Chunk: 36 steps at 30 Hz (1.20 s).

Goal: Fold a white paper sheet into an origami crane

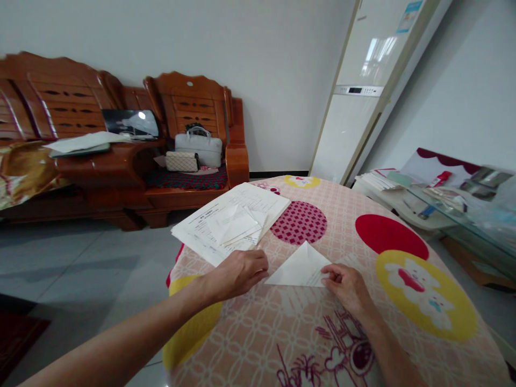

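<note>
A white sheet of paper folded into a triangle (300, 269) lies on the patterned tablecloth (250, 333), its point away from me. My right hand (344, 282) pinches the triangle's right corner between thumb and fingers. Beside the left corner is my left hand (244, 271), fingers curled together and thumb near the paper; whether anything is between them I cannot make out. Behind my left hand sits a stack of printed sheets (197, 228), with several smaller folded papers (237, 223) on top.
Wooden chairs (193, 107) stand along the back wall, with a grey handbag (199, 148) and a quilted purse (182, 162) on one seat. A tall air conditioner (342, 123) is behind the table. On the right, a glass-topped side table (455, 215) carries papers and plastic bags.
</note>
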Tool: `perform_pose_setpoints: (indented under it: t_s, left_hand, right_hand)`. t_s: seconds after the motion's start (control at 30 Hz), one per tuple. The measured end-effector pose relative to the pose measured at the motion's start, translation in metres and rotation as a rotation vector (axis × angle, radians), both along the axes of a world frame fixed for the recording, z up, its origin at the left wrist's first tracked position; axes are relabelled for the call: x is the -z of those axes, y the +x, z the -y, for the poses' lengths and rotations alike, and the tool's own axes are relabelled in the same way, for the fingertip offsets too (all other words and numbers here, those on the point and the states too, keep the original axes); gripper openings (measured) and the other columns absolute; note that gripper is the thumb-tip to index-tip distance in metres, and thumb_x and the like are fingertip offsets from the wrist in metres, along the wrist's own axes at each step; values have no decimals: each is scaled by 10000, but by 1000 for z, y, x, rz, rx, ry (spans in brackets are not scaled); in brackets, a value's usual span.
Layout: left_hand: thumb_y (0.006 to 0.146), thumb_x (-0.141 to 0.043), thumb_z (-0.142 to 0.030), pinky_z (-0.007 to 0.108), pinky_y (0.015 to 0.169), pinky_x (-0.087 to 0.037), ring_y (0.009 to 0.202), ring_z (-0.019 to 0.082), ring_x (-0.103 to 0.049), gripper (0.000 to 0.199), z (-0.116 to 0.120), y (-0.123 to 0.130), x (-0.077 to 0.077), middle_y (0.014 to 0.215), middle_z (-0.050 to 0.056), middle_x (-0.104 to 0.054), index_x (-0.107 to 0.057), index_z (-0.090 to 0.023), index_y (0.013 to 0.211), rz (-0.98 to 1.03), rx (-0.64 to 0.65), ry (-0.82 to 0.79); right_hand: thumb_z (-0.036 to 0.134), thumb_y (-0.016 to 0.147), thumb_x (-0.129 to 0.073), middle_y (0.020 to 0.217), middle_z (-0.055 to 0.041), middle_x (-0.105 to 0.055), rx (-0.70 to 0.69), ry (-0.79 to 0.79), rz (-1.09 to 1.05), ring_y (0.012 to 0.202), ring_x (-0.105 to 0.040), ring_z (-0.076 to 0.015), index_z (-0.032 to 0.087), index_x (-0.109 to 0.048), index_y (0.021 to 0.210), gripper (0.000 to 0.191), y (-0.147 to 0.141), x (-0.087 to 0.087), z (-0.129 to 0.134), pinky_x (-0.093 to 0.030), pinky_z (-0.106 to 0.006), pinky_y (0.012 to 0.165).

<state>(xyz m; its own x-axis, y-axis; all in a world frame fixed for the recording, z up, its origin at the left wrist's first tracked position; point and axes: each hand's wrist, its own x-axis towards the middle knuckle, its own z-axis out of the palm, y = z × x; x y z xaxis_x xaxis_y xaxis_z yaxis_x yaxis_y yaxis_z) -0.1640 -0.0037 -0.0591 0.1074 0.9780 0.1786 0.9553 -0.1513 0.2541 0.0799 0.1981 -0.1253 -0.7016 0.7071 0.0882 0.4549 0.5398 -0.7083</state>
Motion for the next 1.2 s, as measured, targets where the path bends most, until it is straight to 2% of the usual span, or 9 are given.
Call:
perform_pose_setpoints:
  t_s: [0.13,0.27,0.4,0.53,0.67,0.77,0.9,1.03,1.2]
  left_hand:
    - [954,-429,-183,248,797,-467,922,167,-602,195,-27,29,8,965,72,-626,-621,-167,974,44,133,-17]
    - [925,-490,-186,272,766,-471,878,180,-587,132,-48,57,26,963,61,-614,-600,-181,997,-74,259,-48]
    - [924,-502,-212,306,760,-468,869,201,-559,132,-53,65,37,947,65,-597,-579,-187,1027,-209,267,-19]
    - [933,-483,-207,304,772,-460,863,190,-550,108,-50,63,38,919,60,-596,-585,-178,956,-156,259,-18]
    - [941,-449,-193,264,752,-461,839,162,-565,181,-47,55,35,896,54,-611,-575,-167,813,-26,207,-51]
    - [896,-551,-256,275,833,-476,946,180,-591,108,-47,45,33,990,62,-635,-615,-171,916,79,106,-61]
    - [769,-702,-439,389,991,-439,1169,269,-542,630,-57,32,29,1267,117,-579,-498,-177,1305,127,-124,-31]
    - [719,-731,-498,426,1002,-431,1208,310,-524,852,-73,36,27,1309,154,-561,-374,-169,1419,103,-186,-84]
    - [702,-764,-405,404,1006,-430,1194,294,-528,863,-78,50,35,1302,152,-561,-353,-160,1420,104,-184,-35]
  right_hand:
    - [266,712,-633,674,-6,-622,9,54,52,621,-584,-172,184,-695,919,231,-3,-5,6,-438,-273,606]
    - [267,688,-679,683,-5,-619,31,185,124,631,-578,-173,201,-687,931,252,-7,-12,17,-409,-271,603]
    - [241,678,-689,682,-4,-637,62,215,167,623,-578,-169,218,-679,928,251,-12,-18,24,-381,-267,590]
    - [176,675,-631,600,18,-622,64,160,171,561,-564,-154,222,-681,893,228,-8,-20,17,-360,-254,550]
    - [144,655,-563,586,15,-632,121,113,176,545,-577,-161,216,-676,850,236,23,-17,-10,-365,-249,516]
    - [159,644,-550,621,-19,-674,226,123,195,584,-618,-189,209,-670,740,161,54,-14,-33,-410,-271,536]
    - [221,701,-544,709,-73,-718,424,279,94,692,-668,-237,201,-685,739,148,63,-12,-41,-476,-319,631]
    - [324,805,-516,889,-104,-730,222,213,-141,772,-681,-224,171,-693,966,284,31,-12,-22,-533,-323,703]
    - [239,836,-502,1034,-124,-702,39,252,-171,939,-657,-229,160,-671,1081,309,5,-8,-5,-523,-349,840]
